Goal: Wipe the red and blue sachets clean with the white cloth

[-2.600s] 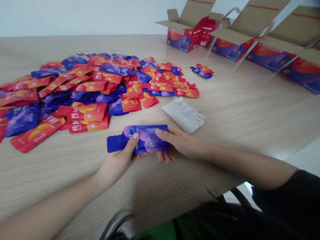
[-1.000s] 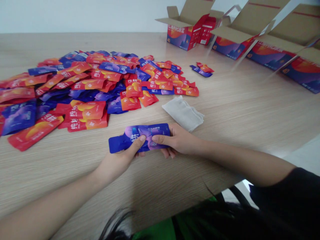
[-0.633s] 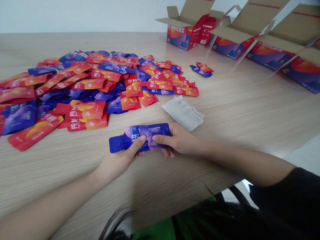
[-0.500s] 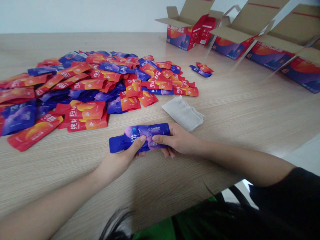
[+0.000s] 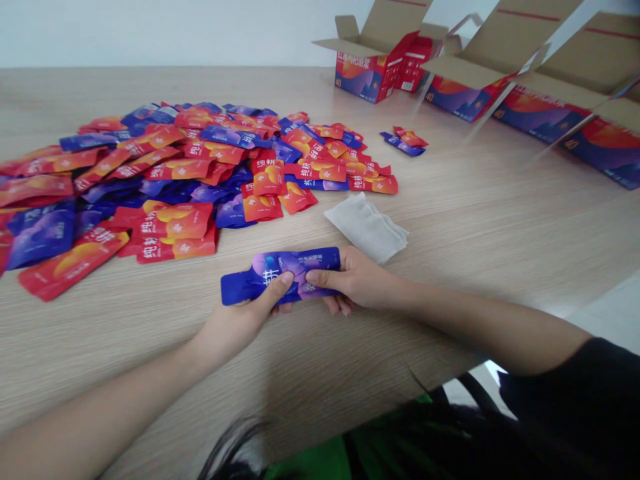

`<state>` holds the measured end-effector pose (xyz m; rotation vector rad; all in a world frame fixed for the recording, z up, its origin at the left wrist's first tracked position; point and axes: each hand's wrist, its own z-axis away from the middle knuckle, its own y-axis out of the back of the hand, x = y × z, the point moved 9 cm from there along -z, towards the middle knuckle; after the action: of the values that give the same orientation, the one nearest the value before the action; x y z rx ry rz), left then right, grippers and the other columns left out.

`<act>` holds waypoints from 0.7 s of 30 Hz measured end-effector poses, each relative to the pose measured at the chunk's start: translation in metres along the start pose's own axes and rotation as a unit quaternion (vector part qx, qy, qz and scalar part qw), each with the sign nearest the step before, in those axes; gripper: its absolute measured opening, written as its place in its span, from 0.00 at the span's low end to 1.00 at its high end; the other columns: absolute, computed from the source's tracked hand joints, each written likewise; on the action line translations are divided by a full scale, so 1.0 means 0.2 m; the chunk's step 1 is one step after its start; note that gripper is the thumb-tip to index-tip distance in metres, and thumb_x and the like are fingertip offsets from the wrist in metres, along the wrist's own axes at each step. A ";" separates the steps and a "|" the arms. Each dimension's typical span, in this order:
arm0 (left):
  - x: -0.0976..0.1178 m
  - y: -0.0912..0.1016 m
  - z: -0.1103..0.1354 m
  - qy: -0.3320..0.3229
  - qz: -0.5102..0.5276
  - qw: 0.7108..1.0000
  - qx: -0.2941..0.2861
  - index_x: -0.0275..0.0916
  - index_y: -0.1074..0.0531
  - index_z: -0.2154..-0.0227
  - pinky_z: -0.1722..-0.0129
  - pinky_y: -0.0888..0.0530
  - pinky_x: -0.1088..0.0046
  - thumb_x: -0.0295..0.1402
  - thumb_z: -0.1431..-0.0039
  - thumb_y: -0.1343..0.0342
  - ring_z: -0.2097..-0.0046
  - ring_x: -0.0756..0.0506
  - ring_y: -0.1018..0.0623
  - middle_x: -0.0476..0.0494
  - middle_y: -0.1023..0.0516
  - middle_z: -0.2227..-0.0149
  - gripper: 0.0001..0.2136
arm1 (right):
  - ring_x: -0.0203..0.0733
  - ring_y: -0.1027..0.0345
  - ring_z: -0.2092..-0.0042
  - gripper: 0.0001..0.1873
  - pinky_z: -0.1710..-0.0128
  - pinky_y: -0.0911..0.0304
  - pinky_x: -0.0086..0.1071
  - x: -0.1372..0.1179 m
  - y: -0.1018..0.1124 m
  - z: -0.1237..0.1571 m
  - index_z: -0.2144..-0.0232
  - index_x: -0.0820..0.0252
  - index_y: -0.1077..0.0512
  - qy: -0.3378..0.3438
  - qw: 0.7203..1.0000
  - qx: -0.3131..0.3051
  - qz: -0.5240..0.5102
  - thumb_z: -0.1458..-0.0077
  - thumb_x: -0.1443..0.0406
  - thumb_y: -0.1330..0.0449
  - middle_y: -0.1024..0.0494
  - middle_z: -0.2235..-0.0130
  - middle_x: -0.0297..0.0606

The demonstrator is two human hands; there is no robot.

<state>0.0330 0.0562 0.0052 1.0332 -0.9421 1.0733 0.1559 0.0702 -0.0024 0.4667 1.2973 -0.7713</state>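
A blue and purple pouch (image 5: 280, 268) with a narrow neck at its left end is held flat between both hands, just above the table. My left hand (image 5: 255, 303) grips it from below, thumb across the front. On the right end, my right hand (image 5: 355, 277) pinches it, its thumb pressed beside the other thumb. The fingers behind the pouch are mostly hidden. A folded whitish cloth (image 5: 370, 230) lies just beyond my right hand. Farther off to the left spreads a heap of red-orange and blue pouches (image 5: 170, 173).
Open printed cartons (image 5: 360, 73) with raised cardboard flaps stand along the back right. Two small pouches (image 5: 404, 141) lie apart, between the heap and the cartons. The wooden table (image 5: 450, 233) ends at a front edge close to my body; a wall rises behind it.
Both hands keep the same grip on the blue pouch. The whole view has shifted very slightly; nothing on the table has visibly moved.
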 end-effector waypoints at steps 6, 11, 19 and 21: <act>0.02 0.01 0.00 -0.016 -0.029 0.999 0.004 0.42 0.29 0.77 0.79 0.30 0.76 0.46 0.46 0.41 0.78 0.49 0.28 0.52 0.29 0.82 0.14 | 0.28 0.41 0.86 0.21 0.88 0.45 0.21 0.00 0.01 0.00 0.80 0.62 0.32 -0.002 1.000 0.006 0.002 0.43 0.53 0.38 0.30 0.85 0.28; 0.02 0.00 0.00 -0.014 -0.019 1.000 -0.005 0.42 0.29 0.77 0.79 0.30 0.76 0.47 0.46 0.42 0.78 0.50 0.29 0.52 0.29 0.81 0.14 | 0.28 0.42 0.87 0.22 0.89 0.46 0.20 0.00 0.01 0.00 0.80 0.61 0.33 -0.010 1.000 0.012 0.001 0.44 0.52 0.37 0.30 0.86 0.27; 0.00 0.02 0.00 -0.011 -0.029 1.000 0.001 0.41 0.30 0.80 0.79 0.31 0.76 0.48 0.46 0.41 0.79 0.50 0.31 0.52 0.30 0.82 0.17 | 0.28 0.41 0.86 0.21 0.88 0.45 0.21 0.02 0.02 -0.01 0.78 0.62 0.32 -0.002 1.000 0.012 -0.002 0.42 0.52 0.39 0.30 0.85 0.27; -0.01 0.02 0.00 -0.013 -0.024 1.000 0.010 0.41 0.30 0.80 0.79 0.31 0.76 0.48 0.46 0.41 0.79 0.51 0.31 0.52 0.30 0.82 0.17 | 0.28 0.40 0.85 0.23 0.86 0.43 0.21 0.01 0.01 -0.01 0.78 0.62 0.32 0.004 1.000 -0.012 -0.013 0.42 0.50 0.40 0.29 0.83 0.29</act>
<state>0.0279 0.0570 0.0048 1.0817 -0.9248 1.0341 0.1556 0.0727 -0.0062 0.4358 1.3205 -0.7756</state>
